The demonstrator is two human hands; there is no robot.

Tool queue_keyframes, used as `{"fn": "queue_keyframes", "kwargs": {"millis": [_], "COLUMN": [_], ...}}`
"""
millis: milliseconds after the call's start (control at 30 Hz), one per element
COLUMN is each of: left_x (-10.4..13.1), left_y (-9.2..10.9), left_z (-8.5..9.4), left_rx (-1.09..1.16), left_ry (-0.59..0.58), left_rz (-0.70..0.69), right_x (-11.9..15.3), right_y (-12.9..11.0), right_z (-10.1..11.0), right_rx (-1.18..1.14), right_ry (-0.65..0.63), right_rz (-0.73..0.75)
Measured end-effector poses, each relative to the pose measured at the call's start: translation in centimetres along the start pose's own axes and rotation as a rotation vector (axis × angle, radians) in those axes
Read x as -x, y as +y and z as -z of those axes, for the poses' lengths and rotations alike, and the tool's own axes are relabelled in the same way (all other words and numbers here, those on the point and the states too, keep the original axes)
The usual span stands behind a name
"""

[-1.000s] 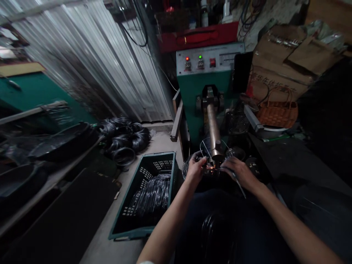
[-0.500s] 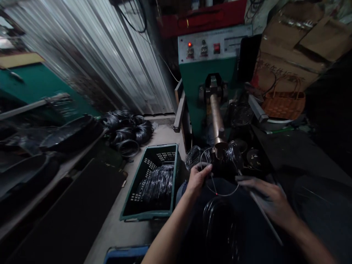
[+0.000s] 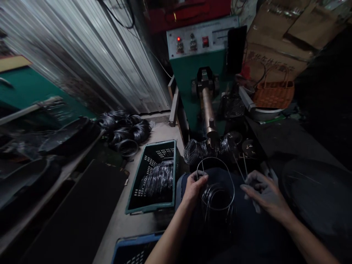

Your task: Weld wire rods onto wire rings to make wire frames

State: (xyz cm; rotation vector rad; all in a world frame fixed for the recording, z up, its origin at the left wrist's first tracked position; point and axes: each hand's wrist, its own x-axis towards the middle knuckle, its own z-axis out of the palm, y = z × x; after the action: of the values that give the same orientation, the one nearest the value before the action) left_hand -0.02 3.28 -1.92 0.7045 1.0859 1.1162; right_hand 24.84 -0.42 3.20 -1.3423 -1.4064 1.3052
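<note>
In the head view my left hand [image 3: 194,187] pinches a thin wire ring [image 3: 233,187] at its left side. The ring is held above my lap, where a bundle of similar wire rings [image 3: 210,194] rests. My right hand [image 3: 265,194] is closed around what looks like a pair of long metal tweezers [image 3: 241,169], whose two thin prongs point up and away from me, apart from the ring. Beyond both hands, the copper-coloured arm [image 3: 208,110] of a green machine [image 3: 181,73] reaches toward me. Beneath its tip sit more wire rings [image 3: 192,151].
To the left stands a green crate [image 3: 175,176] with many wire pieces inside; a blue crate [image 3: 137,240] is nearer. Coils of dark wire [image 3: 126,128] lie on the floor. An orange basket [image 3: 273,95] and cardboard boxes [image 3: 277,62] are at right. A metal bar [image 3: 173,108] juts out beside the machine.
The wire ring has moved away from the machine's tip toward my lap. My right hand has drawn back from the ring, and the tweezers now point upward with prongs spread. The view has shifted slightly.
</note>
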Motion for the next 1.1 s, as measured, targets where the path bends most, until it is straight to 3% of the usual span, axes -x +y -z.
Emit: {"fn": "queue_keyframes", "kwargs": {"millis": [67, 200, 300, 500, 1100], "left_x": [0.2, 0.7, 0.9, 0.5, -1.6], "left_y": [0.0, 0.7, 1.0, 0.9, 2.5], "left_z": [0.3, 0.2, 0.0, 0.1, -0.6], "left_rx": [-0.014, -0.038, -0.023, 0.035, 0.182], "left_ry": [0.023, 0.033, 0.022, 0.018, 0.026], "left_rz": [0.004, 0.022, 0.021, 0.006, -0.027], "right_x": [-0.2, -1.2, -2.1, -3.5, -7.5], "right_y": [0.0, 0.3, 0.4, -0.8, -1.0], "right_z": [-0.2, -0.4, -0.7, -1.4, -1.3], "right_rx": [0.124, 0.535, 0.806, 0.925, 0.799], "right_ry": [-0.099, -0.399, -0.444, -0.442, -0.459], "right_rz": [0.122, 0.559, 0.722, 0.814, 0.946]}}
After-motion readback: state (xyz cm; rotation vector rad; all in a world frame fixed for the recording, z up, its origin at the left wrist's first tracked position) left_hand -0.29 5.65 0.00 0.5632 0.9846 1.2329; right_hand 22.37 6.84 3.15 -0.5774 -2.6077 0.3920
